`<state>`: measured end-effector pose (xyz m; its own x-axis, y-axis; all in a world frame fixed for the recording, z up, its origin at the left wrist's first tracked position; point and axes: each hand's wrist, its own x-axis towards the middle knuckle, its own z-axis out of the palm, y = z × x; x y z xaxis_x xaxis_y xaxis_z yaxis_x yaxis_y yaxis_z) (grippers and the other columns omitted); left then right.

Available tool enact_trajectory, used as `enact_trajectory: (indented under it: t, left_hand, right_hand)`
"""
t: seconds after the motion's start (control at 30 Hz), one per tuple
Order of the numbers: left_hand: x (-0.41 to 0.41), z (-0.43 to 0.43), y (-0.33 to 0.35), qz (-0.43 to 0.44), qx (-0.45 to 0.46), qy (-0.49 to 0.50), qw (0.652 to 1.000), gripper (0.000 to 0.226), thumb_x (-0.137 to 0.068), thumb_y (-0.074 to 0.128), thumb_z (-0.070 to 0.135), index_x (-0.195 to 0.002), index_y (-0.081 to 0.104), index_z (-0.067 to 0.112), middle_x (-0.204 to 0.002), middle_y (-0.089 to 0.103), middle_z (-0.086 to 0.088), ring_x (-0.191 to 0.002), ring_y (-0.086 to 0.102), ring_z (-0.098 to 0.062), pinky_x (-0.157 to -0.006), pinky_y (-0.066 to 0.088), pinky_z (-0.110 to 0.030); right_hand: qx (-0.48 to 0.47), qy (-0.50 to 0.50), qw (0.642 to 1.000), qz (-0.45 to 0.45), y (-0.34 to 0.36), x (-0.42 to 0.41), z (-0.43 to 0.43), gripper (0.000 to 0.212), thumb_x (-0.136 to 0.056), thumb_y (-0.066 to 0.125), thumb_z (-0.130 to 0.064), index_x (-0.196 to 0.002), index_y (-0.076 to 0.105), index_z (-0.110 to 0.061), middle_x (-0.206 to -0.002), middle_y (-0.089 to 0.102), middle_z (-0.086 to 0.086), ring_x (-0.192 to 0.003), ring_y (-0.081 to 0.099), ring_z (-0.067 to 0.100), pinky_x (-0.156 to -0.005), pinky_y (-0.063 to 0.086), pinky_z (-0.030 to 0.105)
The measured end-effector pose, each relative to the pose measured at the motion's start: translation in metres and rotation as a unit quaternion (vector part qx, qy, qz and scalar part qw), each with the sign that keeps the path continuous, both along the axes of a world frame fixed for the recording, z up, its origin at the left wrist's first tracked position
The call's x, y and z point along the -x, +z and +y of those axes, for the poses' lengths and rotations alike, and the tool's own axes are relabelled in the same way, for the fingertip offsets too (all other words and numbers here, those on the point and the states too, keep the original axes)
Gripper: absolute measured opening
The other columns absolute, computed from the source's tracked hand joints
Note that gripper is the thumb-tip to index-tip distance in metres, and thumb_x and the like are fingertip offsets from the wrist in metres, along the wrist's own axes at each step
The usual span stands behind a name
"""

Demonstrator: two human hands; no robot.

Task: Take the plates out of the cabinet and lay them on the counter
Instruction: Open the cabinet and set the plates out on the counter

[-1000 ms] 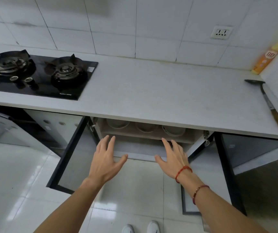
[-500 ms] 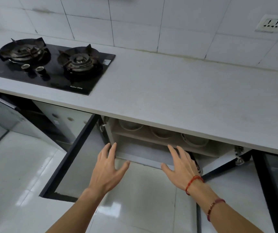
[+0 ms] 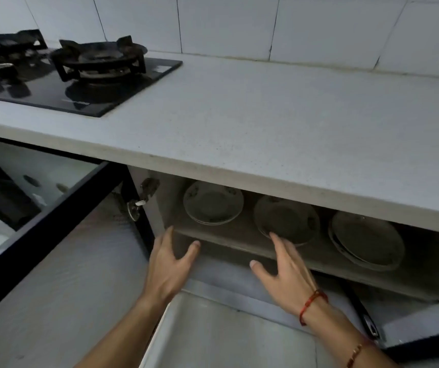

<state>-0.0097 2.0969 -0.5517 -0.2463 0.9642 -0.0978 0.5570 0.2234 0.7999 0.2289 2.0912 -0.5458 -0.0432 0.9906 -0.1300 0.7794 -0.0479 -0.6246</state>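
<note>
We've leaned in since; both hands (image 3: 169, 264) (image 3: 283, 272) spread, empty (R near mid plate (image 3: 286, 220)); counter (image 3: 266, 123) bare, 3 stacks left.

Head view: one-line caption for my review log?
Open left hand and right hand reach toward plates on the shelf of the open cabinet below the counter.

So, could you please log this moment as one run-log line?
stage: reach into cabinet | left hand: open, empty | right hand: open, near middle plate | counter: no plates yet
</note>
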Motion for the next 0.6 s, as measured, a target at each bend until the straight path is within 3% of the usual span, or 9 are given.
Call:
enact_trajectory:
  t: [0.13, 0.23, 0.37, 0.43, 0.5, 0.6]
  left_hand:
    - [0.000, 0.048, -0.052, -0.030, 0.013, 0.030, 0.999, 0.084, -0.084, 0.065, 0.054, -0.152, 0.031, 0.020, -0.156, 0.037, -0.004, -0.140, 0.040, -0.024, -0.115, 0.035, -0.043]
    - [0.001, 0.081, -0.085, -0.080, 0.028, 0.071, 0.994, 0.080, -0.086, 0.067, 0.046, -0.151, 0.034, 0.013, -0.151, 0.044, -0.010, -0.137, 0.044, -0.027, -0.115, 0.035, -0.044]
    - [0.006, 0.117, -0.114, -0.191, 0.008, 0.103, 0.976, 0.062, -0.088, 0.064, 0.037, -0.141, 0.048, 0.009, -0.136, 0.058, -0.009, -0.124, 0.055, -0.029, -0.108, 0.043, -0.046]
    - [0.008, 0.136, -0.124, -0.200, 0.003, 0.127, 0.972, 0.049, -0.090, 0.063, 0.031, -0.130, 0.057, 0.005, -0.123, 0.064, -0.012, -0.112, 0.061, -0.031, -0.102, 0.049, -0.047]
    - [0.011, 0.154, -0.133, -0.222, -0.003, 0.145, 0.964, 0.046, -0.084, 0.065, 0.032, -0.119, 0.062, 0.002, -0.112, 0.068, -0.015, -0.098, 0.065, -0.033, -0.092, 0.054, -0.049]
    - [0.009, 0.173, -0.144, -0.208, 0.002, 0.147, 0.967, 0.038, -0.088, 0.062, 0.030, -0.112, 0.063, 0.001, -0.100, 0.068, -0.015, -0.081, 0.064, -0.029, -0.067, 0.054, -0.037]
  right_hand:
    - [-0.001, -0.032, 0.998, 0.045, -0.042, 0.011, 0.042, 0.074, -0.089, 0.064, -0.043, -0.150, 0.033, -0.016, -0.148, 0.042, 0.011, -0.137, 0.042, 0.024, -0.105, 0.031, 0.021]
    - [-0.019, -0.054, 0.995, 0.076, -0.067, 0.021, 0.073, 0.062, -0.089, 0.063, -0.044, -0.143, 0.044, -0.018, -0.141, 0.054, 0.007, -0.131, 0.049, 0.025, -0.103, 0.036, 0.024]
    - [0.016, -0.082, 0.988, 0.126, -0.095, 0.037, 0.114, 0.054, -0.089, 0.060, -0.047, -0.138, 0.048, -0.027, -0.143, 0.053, 0.005, -0.134, 0.047, 0.028, -0.106, 0.036, 0.028]
    - [0.021, -0.100, 0.977, 0.188, -0.117, 0.044, 0.139, 0.039, -0.078, 0.058, -0.059, -0.112, 0.058, -0.040, -0.135, 0.060, 0.006, -0.124, 0.056, 0.033, -0.106, 0.045, 0.042]
    - [0.024, -0.121, 0.960, 0.253, -0.142, 0.045, 0.162, 0.031, -0.079, 0.056, -0.058, -0.099, 0.061, -0.035, -0.123, 0.065, 0.010, -0.113, 0.063, 0.035, -0.099, 0.050, 0.053]
    - [0.035, -0.173, 0.922, 0.345, -0.151, 0.052, 0.182, 0.019, -0.092, 0.059, -0.041, -0.088, 0.060, -0.022, -0.109, 0.065, 0.009, -0.087, 0.068, 0.028, -0.088, 0.057, 0.049]
